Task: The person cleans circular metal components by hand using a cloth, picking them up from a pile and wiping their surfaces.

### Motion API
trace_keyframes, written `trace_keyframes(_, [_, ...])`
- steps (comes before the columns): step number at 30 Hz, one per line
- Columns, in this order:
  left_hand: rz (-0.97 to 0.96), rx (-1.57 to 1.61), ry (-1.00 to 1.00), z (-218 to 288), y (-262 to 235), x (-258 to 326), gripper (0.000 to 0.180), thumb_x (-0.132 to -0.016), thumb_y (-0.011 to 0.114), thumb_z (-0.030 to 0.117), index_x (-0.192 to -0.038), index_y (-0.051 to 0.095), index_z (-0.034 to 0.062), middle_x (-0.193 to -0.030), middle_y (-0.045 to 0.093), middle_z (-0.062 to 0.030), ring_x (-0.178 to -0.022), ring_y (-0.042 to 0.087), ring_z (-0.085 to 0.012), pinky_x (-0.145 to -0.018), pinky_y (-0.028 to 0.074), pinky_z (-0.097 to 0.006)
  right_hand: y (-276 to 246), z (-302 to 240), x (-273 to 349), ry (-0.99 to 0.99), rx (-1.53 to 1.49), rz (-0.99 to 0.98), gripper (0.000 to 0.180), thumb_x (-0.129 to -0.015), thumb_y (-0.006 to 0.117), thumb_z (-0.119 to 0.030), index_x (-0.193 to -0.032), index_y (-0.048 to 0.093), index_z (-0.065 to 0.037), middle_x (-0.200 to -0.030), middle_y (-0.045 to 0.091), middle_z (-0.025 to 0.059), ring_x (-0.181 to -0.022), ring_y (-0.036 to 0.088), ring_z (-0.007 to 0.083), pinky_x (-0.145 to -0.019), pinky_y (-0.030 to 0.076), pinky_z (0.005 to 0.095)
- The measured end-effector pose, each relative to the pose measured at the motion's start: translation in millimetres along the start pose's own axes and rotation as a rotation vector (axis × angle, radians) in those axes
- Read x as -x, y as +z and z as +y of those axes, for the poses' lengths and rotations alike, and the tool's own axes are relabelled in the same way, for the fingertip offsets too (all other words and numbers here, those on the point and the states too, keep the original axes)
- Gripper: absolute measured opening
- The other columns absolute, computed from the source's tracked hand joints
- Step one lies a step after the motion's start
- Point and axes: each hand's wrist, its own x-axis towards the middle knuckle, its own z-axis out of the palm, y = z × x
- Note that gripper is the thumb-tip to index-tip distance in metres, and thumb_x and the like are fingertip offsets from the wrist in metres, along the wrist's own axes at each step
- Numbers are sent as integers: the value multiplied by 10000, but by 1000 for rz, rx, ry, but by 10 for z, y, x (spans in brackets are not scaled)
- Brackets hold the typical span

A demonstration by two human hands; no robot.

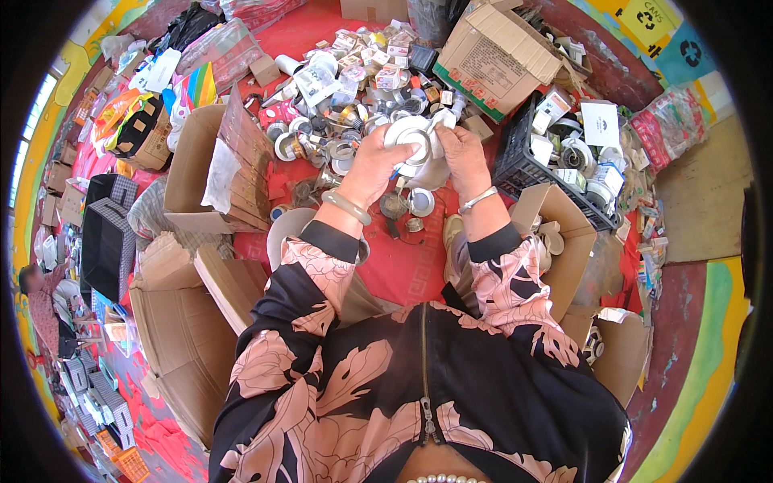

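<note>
Both hands are raised over a pile of mixed lamp parts. My left hand (372,167) grips a white round light fitting (411,135) with stepped rings, its thumb lying across the face. My right hand (465,161) is closed, thumb and fingers pinching a crumpled white piece (440,122) against the fitting's right side. Whether that piece is a wrapper or part of the fitting, I cannot tell. Below the hands, a small round lamp (420,202) with a silvery face rests on the red floor covering (386,270).
Ahead spreads a heap of fittings and small boxes (374,60). To the right stands a black crate (509,153) of lamps, with a large carton (495,60) behind it. Open cardboard boxes (189,165) flank me. At far left is another person (44,310) near black baskets (105,249).
</note>
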Motion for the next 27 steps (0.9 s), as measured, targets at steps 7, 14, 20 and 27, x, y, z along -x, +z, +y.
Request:
trace_keyframes(7, [116,283,-60,82,-92,14,335,-774,615,-12,-1101,541,6,-988,633,-108,-876,633,-223,-770,523,-354,-42,-180,-70,-257,319,464,304,-905,511,-192,-711,596,26,-578,547,14,-544,502,101,-513,404,281])
trace_keyframes(14, [121,324,5,105,-106,11,300,-834,602,71,-1122,535,19,-1025,622,-105,-917,620,-216,-801,508,-344,-18,-201,-30,-144,-37,328,143,-882,548,-136,-838,583,-5,-683,544,-28,-616,483,58,-533,409,247])
trace_keyframes(20, [241,309,-20,85,-45,-20,272,-918,516,226,-1084,540,12,-1004,617,-85,-906,605,-172,-777,502,-330,380,111,235,-411,583,142,175,-889,479,-174,-897,546,-12,-745,559,273,-737,542,458,-611,437,466])
trace_keyframes(27, [460,499,86,67,-242,-130,308,-931,475,298,-1117,540,60,-1062,610,-78,-950,599,-197,-806,486,-397,452,544,435,-492,808,-268,182,-848,527,-158,-860,582,16,-707,589,225,-646,577,361,-588,457,391])
